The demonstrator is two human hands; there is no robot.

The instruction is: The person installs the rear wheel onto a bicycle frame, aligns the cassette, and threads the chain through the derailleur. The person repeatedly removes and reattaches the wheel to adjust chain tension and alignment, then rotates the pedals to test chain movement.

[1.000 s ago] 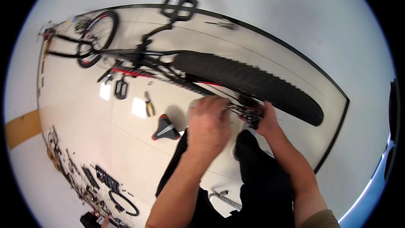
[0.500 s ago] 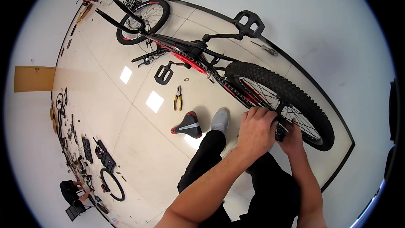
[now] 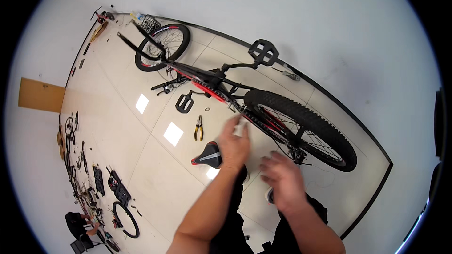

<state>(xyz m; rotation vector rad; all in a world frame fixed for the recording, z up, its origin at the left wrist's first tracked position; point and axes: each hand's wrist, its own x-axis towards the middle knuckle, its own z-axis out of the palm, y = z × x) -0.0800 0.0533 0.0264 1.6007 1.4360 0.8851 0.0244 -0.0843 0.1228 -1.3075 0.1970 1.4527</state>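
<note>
The partly stripped bicycle frame (image 3: pixel 207 77) lies across the floor in front of me, its black knobby rear wheel (image 3: pixel 325 121) attached. My left hand (image 3: pixel 234 145) hovers near the chain (image 3: pixel 256 123), apart from it, thumb and fingers spread with nothing visible in them. Below the rear derailleur (image 3: pixel 297 154), my right hand (image 3: pixel 285 181) is in the air, blurred, its fingers apart and seemingly holding nothing. A black-and-red saddle (image 3: pixel 207 155) rests on the floor left of my left hand. Beyond it are yellow-handled pliers (image 3: pixel 199 128).
A loose front wheel (image 3: pixel 163 47) and a handlebar (image 3: pixel 167 84) lie at the frame's far end. By the wall is a screwdriver (image 3: pixel 288 74). Black pedals (image 3: pixel 184 103) stick out either side. At far left a person (image 3: pixel 81 226) sits among scattered bicycle parts.
Both hands have come away from the rear derailleur area. My left hand went left toward the chain, my right hand down and left. The view has shifted slightly.
</note>
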